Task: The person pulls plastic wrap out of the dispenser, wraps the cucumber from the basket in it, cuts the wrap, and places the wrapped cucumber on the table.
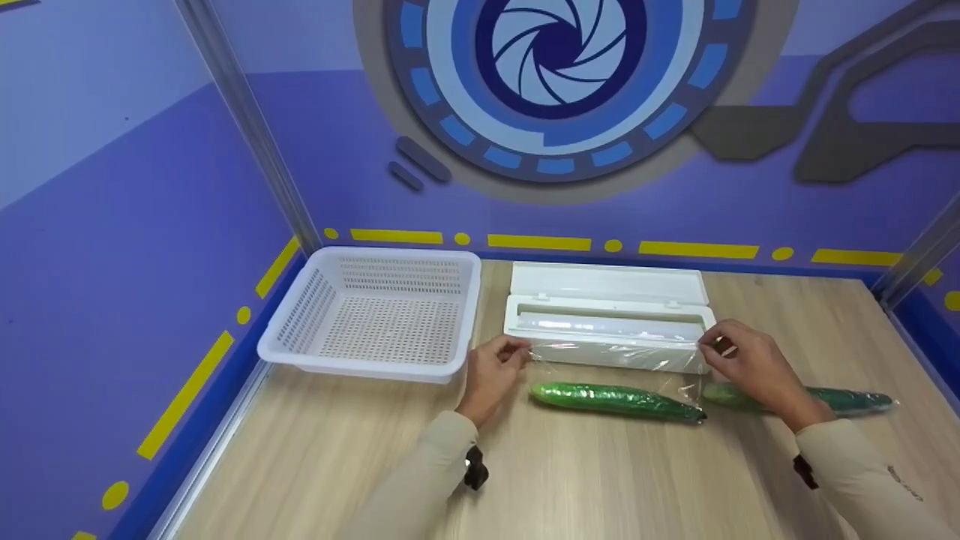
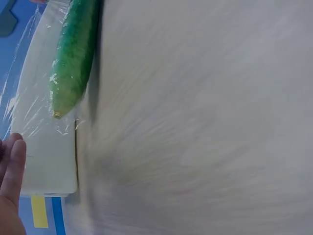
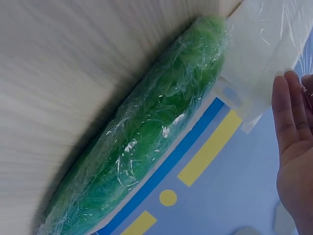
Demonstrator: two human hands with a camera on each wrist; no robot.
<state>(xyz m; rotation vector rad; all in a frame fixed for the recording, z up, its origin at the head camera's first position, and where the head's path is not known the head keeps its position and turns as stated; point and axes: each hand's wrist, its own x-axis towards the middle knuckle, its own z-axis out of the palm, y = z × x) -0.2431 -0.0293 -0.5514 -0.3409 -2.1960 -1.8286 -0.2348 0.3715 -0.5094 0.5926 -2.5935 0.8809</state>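
A white cling film dispenser (image 1: 607, 352) has its lid raised, showing the roll inside. Clear cling film (image 1: 622, 356) stretches from it over its front face. My left hand (image 1: 495, 371) pinches the film's left edge, and my right hand (image 1: 754, 367) pinches the right edge. Just in front lies a green cucumber (image 1: 615, 399), partly under the sheet; its pale end shows in the left wrist view (image 2: 68, 85). Beneath my right forearm is a second cucumber (image 1: 851, 400), its middle hidden; the right wrist view shows this cucumber (image 3: 146, 132) wrapped in crinkled film.
A white plastic basket (image 1: 390, 322) with slotted sides stands left of the dispenser, close to my left hand. The wooden table (image 1: 600, 480) is bounded by a blue-purple wall (image 1: 300, 150) at the back and panels at both sides.
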